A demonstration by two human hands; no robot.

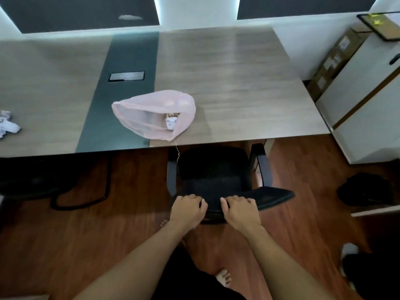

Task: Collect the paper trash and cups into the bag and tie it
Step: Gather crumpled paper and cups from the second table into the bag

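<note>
A thin pink plastic bag [149, 111] lies on its side on the wooden table [238, 87], its mouth facing the near edge, with crumpled white paper [171, 122] and something tan inside. More crumpled white paper [7, 124] lies at the table's far left. My left hand [188, 210] and my right hand [239, 211] both grip the top of the black office chair's backrest [216, 189], side by side. No cups can be made out apart from the tan thing in the bag.
The chair stands tucked against the table's near edge. A second black chair's base [65, 187] is at the left. A white cabinet [368, 109] and a cardboard box [333, 59] stand right. A dark bag [365, 189] lies on the wooden floor.
</note>
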